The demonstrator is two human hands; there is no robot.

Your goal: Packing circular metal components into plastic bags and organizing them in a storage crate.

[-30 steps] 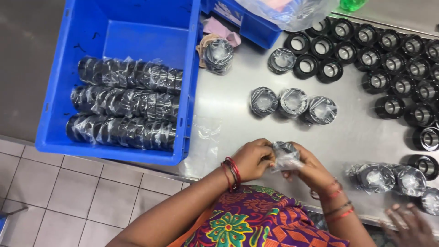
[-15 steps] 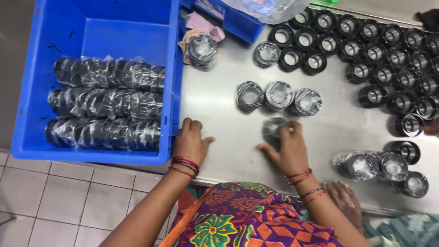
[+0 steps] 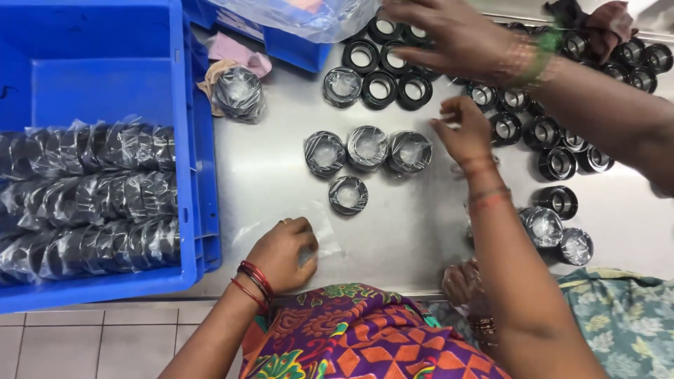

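My left hand (image 3: 284,253) lies near the table's front edge, fingers curled on a clear plastic bag (image 3: 324,235). My right hand (image 3: 465,132) is stretched out farther back with fingers apart and nothing in it, beside the bare black rings (image 3: 516,126). A single wrapped ring (image 3: 348,195) lies between my hands. Just behind it stands a row of three wrapped rings (image 3: 368,146).
A blue crate (image 3: 205,175) at left holds rows of wrapped rings (image 3: 91,196). A co-worker's hand (image 3: 449,31) reaches over the back rings from the right. Another person's hand (image 3: 463,281) is at the front right, near more wrapped rings (image 3: 554,235). A plastic sheet covers a second blue bin (image 3: 295,49).
My right hand left the wrapped ring on the table and moved back and right toward the bare rings. My left hand shifted onto the plastic bag. A co-worker's arm came in across the top.
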